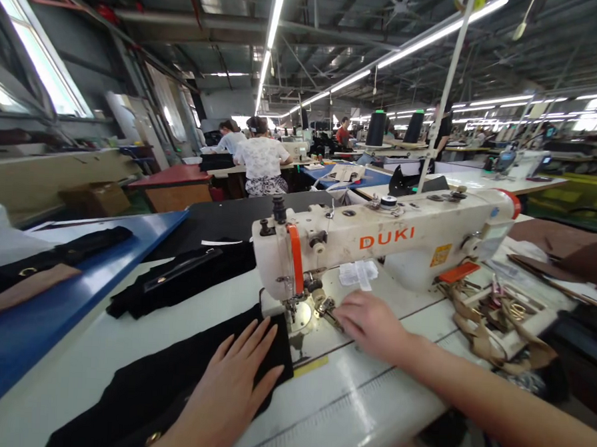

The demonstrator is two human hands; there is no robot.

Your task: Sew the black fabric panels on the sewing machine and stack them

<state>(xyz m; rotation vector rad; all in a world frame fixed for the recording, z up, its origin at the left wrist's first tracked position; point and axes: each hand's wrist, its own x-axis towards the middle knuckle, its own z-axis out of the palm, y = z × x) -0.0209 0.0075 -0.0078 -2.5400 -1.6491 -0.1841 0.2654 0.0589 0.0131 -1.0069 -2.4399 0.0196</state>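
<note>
My left hand (pixel 243 381) lies flat with its fingers spread on a black fabric piece (pixel 171 370). The fabric's right edge reaches the presser foot area (pixel 294 310) of a white sewing machine (pixel 392 235) marked DUKI. A small gold-coloured fitting (pixel 153 438) shows on the fabric near my left wrist. My right hand (pixel 373 324) is closed at the right of the needle plate (pixel 302 315). Its fingertips pinch the end of a small metal edge guide (pixel 328 310) on the machine bed; the fingers partly hide the contact.
Another black fabric piece (pixel 186 274) lies behind. At left stands a blue-topped table (pixel 126 258) with black and brown pieces. A tray (pixel 528 322) with metal rings and brown straps sits at right. Thread cones (pixel 376 129) stand behind the machine. People (pixel 262 155) sit farther back.
</note>
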